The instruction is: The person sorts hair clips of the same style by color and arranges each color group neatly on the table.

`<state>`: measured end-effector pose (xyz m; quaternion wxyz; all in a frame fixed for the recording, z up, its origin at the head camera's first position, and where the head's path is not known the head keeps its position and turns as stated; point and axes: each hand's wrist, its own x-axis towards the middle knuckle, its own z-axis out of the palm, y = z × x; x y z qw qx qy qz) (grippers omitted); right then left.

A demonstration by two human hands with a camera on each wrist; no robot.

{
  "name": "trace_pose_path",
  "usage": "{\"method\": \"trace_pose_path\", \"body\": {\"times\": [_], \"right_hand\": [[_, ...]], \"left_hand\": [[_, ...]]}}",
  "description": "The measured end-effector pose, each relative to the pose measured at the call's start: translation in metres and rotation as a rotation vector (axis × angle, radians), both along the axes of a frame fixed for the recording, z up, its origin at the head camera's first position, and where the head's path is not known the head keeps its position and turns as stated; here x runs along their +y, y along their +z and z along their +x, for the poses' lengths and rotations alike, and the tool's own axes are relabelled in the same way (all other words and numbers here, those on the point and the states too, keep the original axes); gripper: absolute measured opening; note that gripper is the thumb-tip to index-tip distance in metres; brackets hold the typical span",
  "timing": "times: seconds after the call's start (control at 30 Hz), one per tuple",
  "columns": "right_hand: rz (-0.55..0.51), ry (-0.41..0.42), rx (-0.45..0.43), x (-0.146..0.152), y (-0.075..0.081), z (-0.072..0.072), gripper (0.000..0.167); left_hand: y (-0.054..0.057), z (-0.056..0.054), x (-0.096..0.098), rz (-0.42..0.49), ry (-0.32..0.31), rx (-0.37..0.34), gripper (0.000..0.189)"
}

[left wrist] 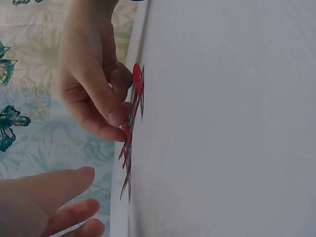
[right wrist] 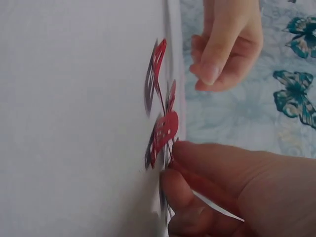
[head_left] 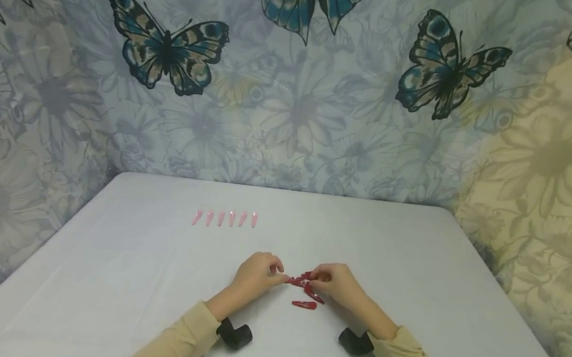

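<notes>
Red snap hair clips lie in a small loose pile on the white table, between the two hands. One single red clip lies in front of the pile. My right hand is at the pile's right side; its thumb and finger pinch a red hair clip, partly hidden by the fingertips. My left hand hovers at the pile's left end. In the left wrist view, the left hand's fingers are spread apart with nothing between them.
Several pink hair clips stand in a neat row farther back on the white table, left of centre. A butterfly-patterned wall covering rises behind the table. Black wrist devices sit below both hands.
</notes>
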<state>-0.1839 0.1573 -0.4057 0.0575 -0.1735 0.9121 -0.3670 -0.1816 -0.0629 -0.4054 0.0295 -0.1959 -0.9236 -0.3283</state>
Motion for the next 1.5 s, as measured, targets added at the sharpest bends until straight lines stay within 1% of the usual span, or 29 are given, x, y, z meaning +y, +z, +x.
{"method": "trace_pose_path", "body": {"times": [0.13, 0.23, 0.33, 0.43, 0.57, 0.8, 0.97, 1.03, 1.2, 1.3, 1.43, 1.5], "right_hand": [[0.012, -0.011, 0.007, -0.003, -0.002, 0.001, 0.004], [0.032, -0.019, 0.031, -0.004, -0.002, 0.002, 0.005], [0.043, -0.012, 0.044, -0.005, -0.001, 0.003, 0.008], [0.044, 0.004, 0.044, -0.005, -0.001, 0.004, 0.009], [0.036, 0.026, 0.04, -0.003, -0.001, 0.005, 0.01], [0.021, 0.069, 0.03, -0.002, 0.0, 0.006, 0.005], [0.014, 0.092, 0.026, -0.004, 0.002, 0.005, 0.004], [0.018, 0.093, 0.025, -0.005, 0.002, 0.005, 0.004], [0.022, 0.085, 0.029, -0.008, 0.003, 0.006, 0.006], [0.02, 0.085, 0.026, -0.008, 0.004, 0.006, 0.009], [0.02, 0.108, 0.025, -0.008, 0.005, 0.005, 0.01], [0.02, 0.124, 0.023, -0.008, 0.005, 0.005, 0.009]], "left_hand": [[-0.002, 0.002, 0.003, -0.04, 0.004, 0.018, 0.021], [-0.004, 0.004, 0.005, -0.083, -0.007, 0.06, 0.024], [-0.008, 0.004, 0.005, -0.121, -0.028, 0.096, 0.022], [-0.012, 0.002, 0.003, -0.145, -0.045, 0.149, 0.016], [-0.016, 0.0, 0.004, -0.148, -0.038, 0.19, 0.013], [-0.018, 0.001, 0.008, -0.084, -0.002, 0.14, 0.006], [-0.019, 0.0, 0.006, -0.07, 0.014, 0.167, 0.014], [-0.02, 0.0, 0.006, -0.071, 0.013, 0.172, 0.016], [-0.022, 0.0, 0.004, -0.035, 0.003, 0.15, 0.011], [-0.023, 0.0, 0.004, -0.023, -0.008, 0.158, 0.01], [-0.023, 0.0, 0.004, -0.03, -0.027, 0.167, 0.012], [-0.024, 0.0, 0.005, -0.025, -0.038, 0.168, 0.011]]}}
